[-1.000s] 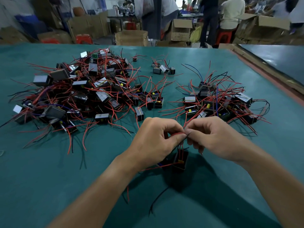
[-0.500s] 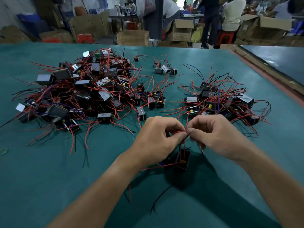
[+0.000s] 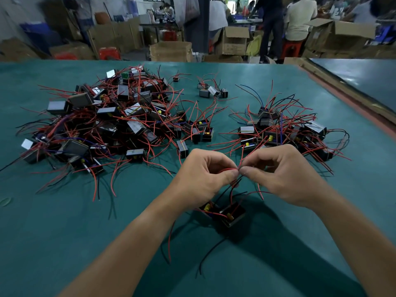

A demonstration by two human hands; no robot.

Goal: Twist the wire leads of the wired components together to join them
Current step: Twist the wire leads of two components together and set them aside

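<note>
The only containers I can see are cardboard boxes (image 3: 170, 51) on the floor past the far edge of the bench (image 3: 64, 232), along the top of the frame. Some have their flaps open, but I cannot make out what they hold. My left hand (image 3: 201, 179) and right hand (image 3: 285, 174) meet just below the middle of the frame, knuckles up and fingers curled. Each pinches the red wire leads (image 3: 227, 169) between thumb and forefinger, the thumb tips nearly touching where the leads cross. From that pinch the leads run down to two black wired components (image 3: 232, 214) side by side beneath my hands, in their shadow, with yellow parts showing. I cannot tell whether they rest on the bench or hang just above it. A loose black lead (image 3: 211, 254) trails from them toward the bottom of the frame. A big heap (image 3: 111, 123) of the same components fills the left half of the bench, a smaller heap (image 3: 285, 129) lies near my right hand, and a small cluster (image 3: 212, 91) sits between them toward the far edge. The bench's right edge (image 3: 347, 97) runs diagonally through the upper right. Green surface spreads open at the lower left, at the lower right, and in the lane between the two heaps.
</note>
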